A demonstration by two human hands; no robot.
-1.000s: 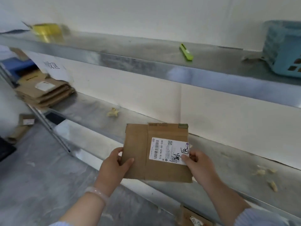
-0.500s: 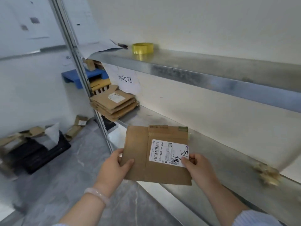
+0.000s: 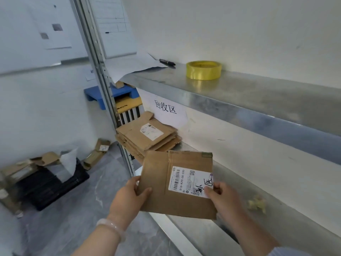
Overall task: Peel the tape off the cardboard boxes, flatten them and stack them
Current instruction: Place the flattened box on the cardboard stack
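Observation:
I hold a flattened brown cardboard box point(image 3: 158, 183) with a white shipping label in front of the lower metal shelf point(image 3: 287, 224). My left hand point(image 3: 129, 198) grips its left edge, thumb on the front face. My right hand point(image 3: 225, 198) pinches its right edge at the label. A stack of flattened cardboard boxes point(image 3: 147, 139) lies on the far left end of the same shelf, just beyond the held box, under a paper sign.
A yellow tape roll point(image 3: 203, 69), a black pen point(image 3: 167, 62) and a paper sheet lie on the upper shelf point(image 3: 258, 93). A crumpled tape scrap point(image 3: 257, 204) sits on the lower shelf. On the floor at left stand a black crate point(image 3: 55, 183) and loose cardboard pieces point(image 3: 96, 154).
My view has swung left along the shelves, bringing the cardboard stack nearer and closer to the held box. Both hands keep the same hold on the flattened box.

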